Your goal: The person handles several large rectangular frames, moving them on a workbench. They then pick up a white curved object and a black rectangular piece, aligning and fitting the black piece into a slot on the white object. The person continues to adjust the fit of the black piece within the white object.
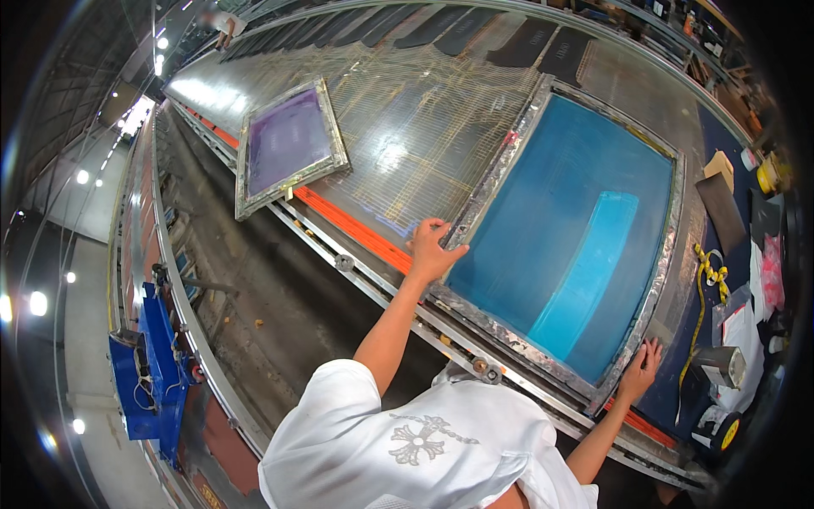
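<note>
A large screen-printing frame (pixel 585 399) with a blue mesh and a lighter blue long panel lies flat on the long printing table (pixel 407 153). My left hand (pixel 434 252) is at the frame's left side near its front corner. Its thumb reaches onto the rim, while the bent fingers stand apart from it over the table. Beside the frame's right rim is my right hand (pixel 642 371), its fingers spread and pointing away from me. Both hands look open at the edges, with no grip around the rim visible.
A smaller screen frame (pixel 292 140) with purple mesh rests tilted at the table's left edge. Dark flat pieces (pixel 517 44) line the far side. To the right are a metal can (pixel 721 366), a yellow tape measure (pixel 700 288) and papers. Another person (pixel 223 24) stands far left.
</note>
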